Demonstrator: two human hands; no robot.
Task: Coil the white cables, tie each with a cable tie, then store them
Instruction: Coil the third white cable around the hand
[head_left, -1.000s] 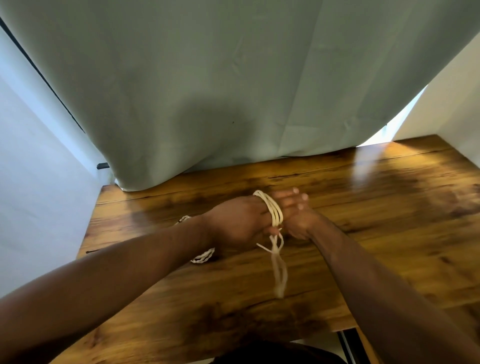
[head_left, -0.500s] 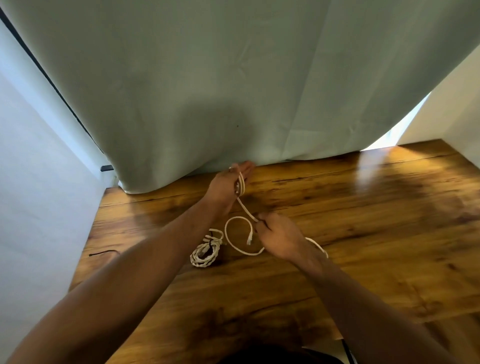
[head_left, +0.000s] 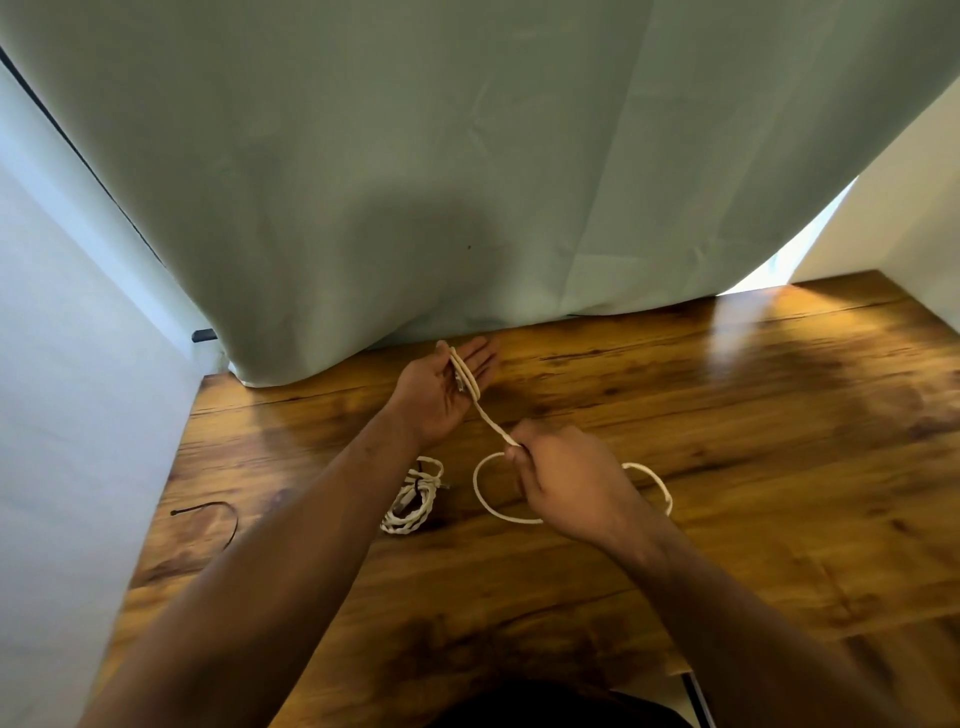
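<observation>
A white cable (head_left: 491, 418) runs in a few turns around my left hand (head_left: 441, 392), which is held palm up with straight fingers near the curtain. A taut strand leads from it to my right hand (head_left: 563, 486), which pinches the cable between thumb and fingers. The rest of this cable lies as a loose loop (head_left: 485, 501) on the wooden table (head_left: 727, 467), partly hidden under my right hand. A second white cable (head_left: 413, 501), coiled and tied, lies beside my left forearm.
A black cable tie (head_left: 215, 514) lies curved near the table's left edge. A pale green curtain (head_left: 467, 182) hangs along the back edge. White walls stand on both sides.
My hands were together with the cable bundled around the left hand. They have moved apart: the left went toward the curtain, the right drew a strand back, and a loop now lies on the table.
</observation>
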